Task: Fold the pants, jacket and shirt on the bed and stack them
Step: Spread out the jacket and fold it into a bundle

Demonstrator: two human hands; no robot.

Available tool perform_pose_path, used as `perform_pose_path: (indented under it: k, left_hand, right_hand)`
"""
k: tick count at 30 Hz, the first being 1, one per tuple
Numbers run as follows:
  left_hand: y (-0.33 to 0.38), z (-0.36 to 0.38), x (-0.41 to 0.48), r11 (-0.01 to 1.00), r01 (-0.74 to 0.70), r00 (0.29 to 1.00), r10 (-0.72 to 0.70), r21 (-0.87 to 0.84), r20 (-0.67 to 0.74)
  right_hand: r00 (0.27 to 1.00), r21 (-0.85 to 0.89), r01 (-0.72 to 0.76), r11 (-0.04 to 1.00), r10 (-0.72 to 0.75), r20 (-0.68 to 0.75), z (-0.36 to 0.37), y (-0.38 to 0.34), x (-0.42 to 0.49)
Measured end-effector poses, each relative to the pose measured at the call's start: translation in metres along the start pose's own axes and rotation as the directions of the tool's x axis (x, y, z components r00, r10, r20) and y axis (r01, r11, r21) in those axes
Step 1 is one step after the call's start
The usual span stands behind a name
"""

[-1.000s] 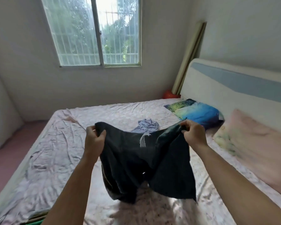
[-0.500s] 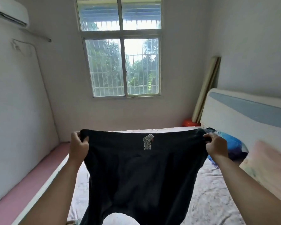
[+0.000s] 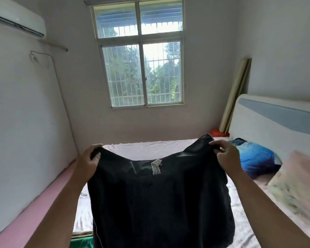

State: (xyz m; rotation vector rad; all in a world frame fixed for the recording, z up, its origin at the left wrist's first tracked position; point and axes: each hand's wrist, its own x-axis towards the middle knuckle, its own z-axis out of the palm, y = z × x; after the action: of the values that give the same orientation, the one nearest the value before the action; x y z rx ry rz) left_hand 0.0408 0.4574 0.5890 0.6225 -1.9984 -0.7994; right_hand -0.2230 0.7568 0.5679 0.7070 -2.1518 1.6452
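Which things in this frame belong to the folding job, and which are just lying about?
Job: dark garment, gripped at its top corners by left hand and right hand; bed beneath.
Lying about: blue pillow, pink pillow, air conditioner, rolled mat leaning in the corner.

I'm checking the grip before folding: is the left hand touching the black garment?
Touching. The head view shows the left hand gripping the black garment at its upper left corner, fingers curled over the edge.
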Motion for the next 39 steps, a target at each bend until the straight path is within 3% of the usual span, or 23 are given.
perform_pose_path:
  k: [13,22,27,33,36,39]
  left_hand:
    - [0.036,-0.054,-0.106,0.962,-0.021,0.999,0.011,-0.271,-0.039]
    - [0.076,-0.081,-0.121,0.853,-0.003,0.993,-0.058,-0.522,-0.100]
    - [0.026,-0.060,-0.109,0.833,0.077,0.977,-0.174,-0.547,-0.127]
    - [-0.078,0.013,-0.085,0.841,0.265,0.929,-0.353,-0.471,-0.107]
    - [-0.140,0.072,-0.071,0.773,0.447,0.861,-0.509,-0.450,-0.020]
    - [-0.196,0.126,-0.064,0.664,0.651,0.739,-0.665,-0.367,0.108]
  right_hand:
    - [0.999,0.293,-0.004,0.956,0.015,-0.034,-0.016,-0.123,-0.158]
    - [0.994,0.417,0.006,0.909,0.040,-0.102,-0.009,-0.179,-0.187]
    - [0.995,0.424,-0.088,0.901,0.098,-0.001,0.032,-0.150,-0.177]
    - [0.964,0.436,-0.263,0.861,0.215,0.156,0.116,-0.063,-0.149]
    - [0.914,0.428,-0.398,0.812,0.314,0.256,0.168,0.006,-0.133]
    - [0.824,0.364,-0.556,0.747,0.438,0.360,0.216,0.077,-0.125]
